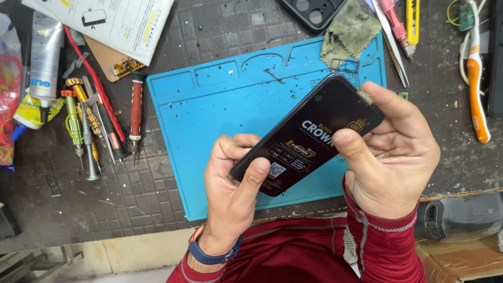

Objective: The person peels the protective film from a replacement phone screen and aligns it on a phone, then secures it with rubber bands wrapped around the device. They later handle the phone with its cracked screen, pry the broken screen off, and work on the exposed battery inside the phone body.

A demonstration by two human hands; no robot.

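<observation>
I hold a black smartphone (pixel 309 133) with both hands above a blue work mat (pixel 220 110). A dark printed film with gold and white markings covers its screen. My left hand (pixel 230 191) grips the lower end, thumb pressed on the film near the corner. My right hand (pixel 390 157) grips the upper end, thumb on the screen and fingers wrapped round the far edge. A blue band sits on my left wrist, and red sleeves show below.
Screwdrivers (pixel 86 123), a red-handled tool (pixel 136 112) and a glue tube (pixel 44 55) lie left of the mat. An olive cloth (pixel 348 31), a phone case (pixel 312 10), tweezers (pixel 390 39), a yellow cutter (pixel 413 21) and an orange-white brush (pixel 477 89) lie behind and to the right.
</observation>
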